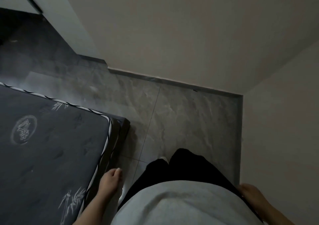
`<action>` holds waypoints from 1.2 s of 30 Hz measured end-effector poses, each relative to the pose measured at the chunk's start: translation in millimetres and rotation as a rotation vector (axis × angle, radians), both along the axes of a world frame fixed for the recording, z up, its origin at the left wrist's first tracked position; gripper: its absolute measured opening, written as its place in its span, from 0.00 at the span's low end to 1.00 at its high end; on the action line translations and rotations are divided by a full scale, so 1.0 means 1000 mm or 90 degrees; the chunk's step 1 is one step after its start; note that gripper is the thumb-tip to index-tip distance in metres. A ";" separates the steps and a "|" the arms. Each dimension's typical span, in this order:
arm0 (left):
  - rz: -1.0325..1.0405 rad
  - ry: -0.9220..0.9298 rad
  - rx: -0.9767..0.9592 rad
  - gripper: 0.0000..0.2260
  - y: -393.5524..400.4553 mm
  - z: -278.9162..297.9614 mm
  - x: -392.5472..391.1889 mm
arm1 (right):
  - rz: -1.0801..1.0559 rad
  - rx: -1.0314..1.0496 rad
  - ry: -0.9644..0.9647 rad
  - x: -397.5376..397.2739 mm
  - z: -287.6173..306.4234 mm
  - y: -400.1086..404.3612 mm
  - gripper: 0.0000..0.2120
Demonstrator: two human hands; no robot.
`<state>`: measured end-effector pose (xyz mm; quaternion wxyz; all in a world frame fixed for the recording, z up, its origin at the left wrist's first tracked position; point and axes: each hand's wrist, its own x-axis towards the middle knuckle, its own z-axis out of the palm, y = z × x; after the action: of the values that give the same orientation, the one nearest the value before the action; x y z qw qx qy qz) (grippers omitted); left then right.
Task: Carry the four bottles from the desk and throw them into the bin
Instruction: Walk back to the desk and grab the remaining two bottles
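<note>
My left hand hangs at my side next to the mattress corner, fingers curled. Just below its fingers shows a glossy, clear curved shape that looks like a plastic bottle; most of it is hidden by the hand and my shirt. On the other side, my right hand hangs against my hip with relaxed fingers, and nothing shows in it. Neither a desk nor a bin is in view.
A dark mattress with white bamboo prints fills the lower left. Grey marble floor tiles run ahead to a beige wall and a corner on the right. A white cabinet stands at the upper left.
</note>
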<state>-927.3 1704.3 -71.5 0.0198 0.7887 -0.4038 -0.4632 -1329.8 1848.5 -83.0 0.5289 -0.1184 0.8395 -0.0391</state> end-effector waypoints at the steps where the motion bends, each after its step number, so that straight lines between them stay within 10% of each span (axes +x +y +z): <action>1: -0.001 0.006 -0.006 0.14 -0.020 0.003 -0.004 | 0.039 0.013 0.022 -0.004 0.003 -0.013 0.15; 15: 0.176 -0.022 0.008 0.14 -0.155 -0.009 -0.038 | 0.127 -0.066 0.004 -0.057 0.008 -0.338 0.17; 36: 0.506 0.061 -0.056 0.12 -0.391 -0.008 0.095 | 0.461 0.004 0.025 0.085 -0.001 -0.662 0.16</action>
<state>-832.5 1313.1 -79.7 0.2500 0.8593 -0.0849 -0.4381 -1244.6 1186.3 -83.6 0.4924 -0.4071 0.7534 0.1557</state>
